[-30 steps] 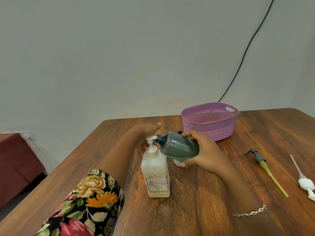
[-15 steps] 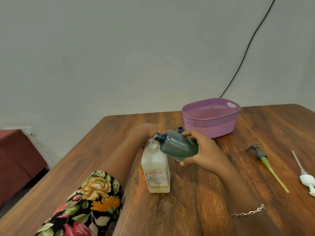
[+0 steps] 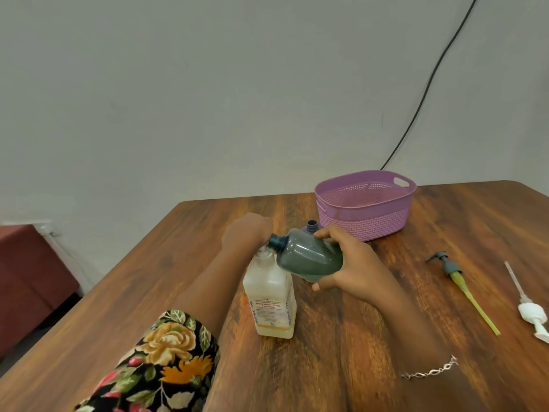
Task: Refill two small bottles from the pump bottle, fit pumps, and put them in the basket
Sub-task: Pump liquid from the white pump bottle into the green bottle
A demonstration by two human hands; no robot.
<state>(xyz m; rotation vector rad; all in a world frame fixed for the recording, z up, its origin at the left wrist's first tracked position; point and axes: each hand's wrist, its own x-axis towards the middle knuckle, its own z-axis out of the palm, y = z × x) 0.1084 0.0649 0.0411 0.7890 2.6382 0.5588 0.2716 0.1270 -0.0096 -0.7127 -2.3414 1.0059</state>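
Pump bottle [image 3: 269, 295], white label [image 3: 268, 312] on the front face. Brand name in red capitals across the label: "BIOCHEK CHG". A shorter red word sits directly beneath it, too blurred to confirm. The same "BIOCHEK CHG" runs vertically in red along the label's left edge and again along its right edge. Several lines of small dark print sit above and below the brand name, too small and blurred to read.

A plain room, likely a home: a wooden table [image 3: 356, 367] under the left hand [image 3: 246, 231] and right hand [image 3: 353, 260], a bare grey wall [image 3: 208, 99] beyond them, dark red furniture [image 3: 29, 278] far to their left, a black cable [image 3: 413, 115] beyond.
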